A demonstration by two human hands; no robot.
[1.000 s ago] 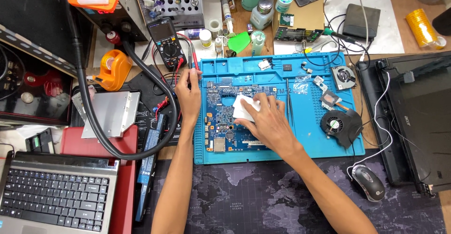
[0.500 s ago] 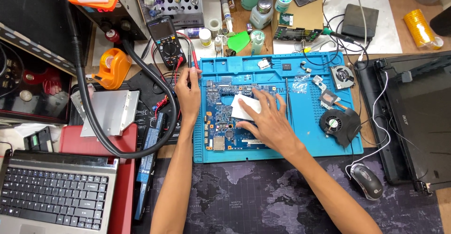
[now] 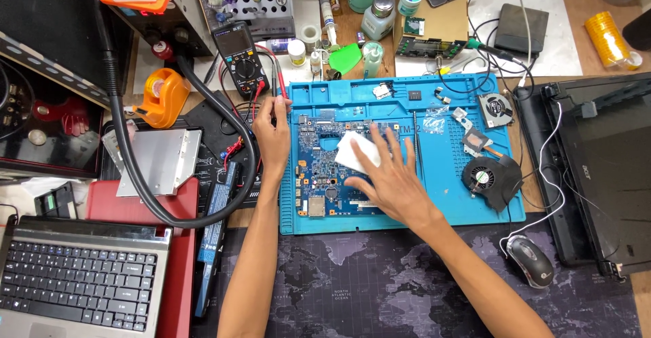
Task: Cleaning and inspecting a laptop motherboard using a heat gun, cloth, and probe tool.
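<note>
Near the middle of the frame, your right hand (image 3: 390,179) lay flat and wide open, fingers spread. Its fingertips (image 3: 375,149) pressed down on a white wipe (image 3: 354,149). The wipe sat on the blue circuit board (image 3: 319,175), and the board lay on the left part of the blue work mat (image 3: 461,209).

Your left hand (image 3: 272,134) was just left of the board, at the mat's left edge. Its fingers were curled loosely, not flat. I could not tell if it gripped anything; it touched the mat's rim, and red wires (image 3: 268,84) ran close by its fingertips.

Up and left of that hand stood a black meter (image 3: 237,56) with a round dial. An orange tape holder (image 3: 159,94) sat further left. A thick black hose (image 3: 135,175) curved around a silver drive (image 3: 159,162). To the right of your right hand, near the mat's right edge, lay a black fan (image 3: 488,179). A grey mouse (image 3: 529,260) rested at the lower right. A laptop keyboard (image 3: 74,280) filled the lower left corner.

Since a second ago, your right hand slid a little to the left and down across the board, and the wipe moved with it. Your left hand stayed in the same spot by the mat's edge.
</note>
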